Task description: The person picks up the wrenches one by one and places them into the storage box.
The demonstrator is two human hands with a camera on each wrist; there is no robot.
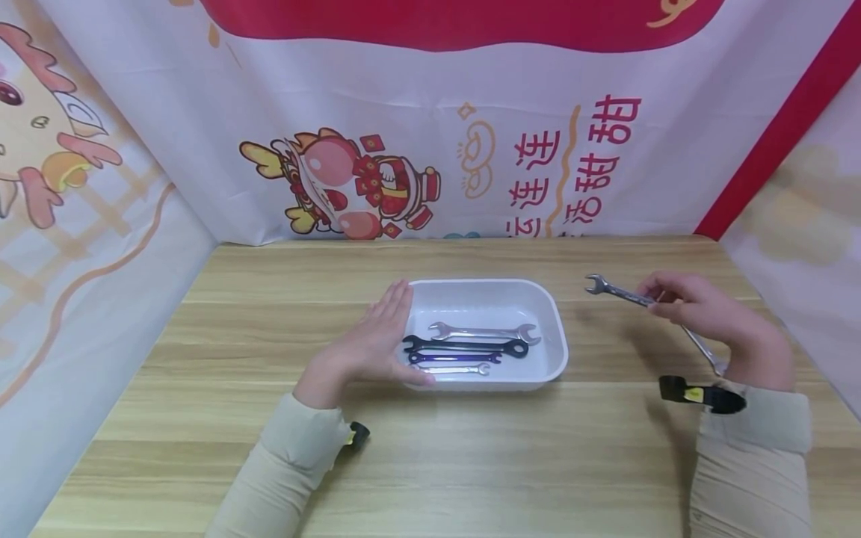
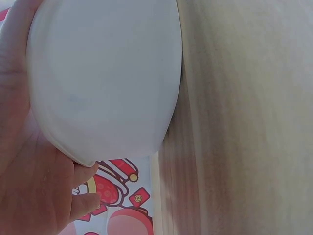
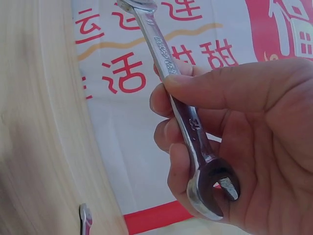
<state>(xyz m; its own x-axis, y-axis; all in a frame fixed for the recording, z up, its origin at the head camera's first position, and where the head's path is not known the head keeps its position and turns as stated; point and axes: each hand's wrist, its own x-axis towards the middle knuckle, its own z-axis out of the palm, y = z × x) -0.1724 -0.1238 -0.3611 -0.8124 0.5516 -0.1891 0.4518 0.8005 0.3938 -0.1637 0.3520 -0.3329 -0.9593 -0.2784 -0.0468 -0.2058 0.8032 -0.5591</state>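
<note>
My left hand (image 1: 380, 340) holds the left end of a white plastic tray (image 1: 558, 329), thumb at the near corner and fingers at the far one. In the left wrist view the tray's outer wall (image 2: 107, 83) fills much of the picture. Inside lie a silver open-end wrench (image 1: 480, 333), a black wrench (image 1: 464, 346), a small purple wrench (image 1: 457, 358) and a small silver wrench (image 1: 464, 369), roughly parallel. Right of the tray, my right hand (image 1: 699, 306) pinches a silver double open-end wrench (image 3: 183, 110) by its shaft, above the table.
Another silver wrench (image 1: 702, 350) lies on the wooden table (image 1: 498, 456) by my right wrist, partly hidden by the hand. Printed cloth (image 1: 403, 82) hangs behind the table and along both sides. Black wrist straps (image 1: 726, 400) sit on the sleeves.
</note>
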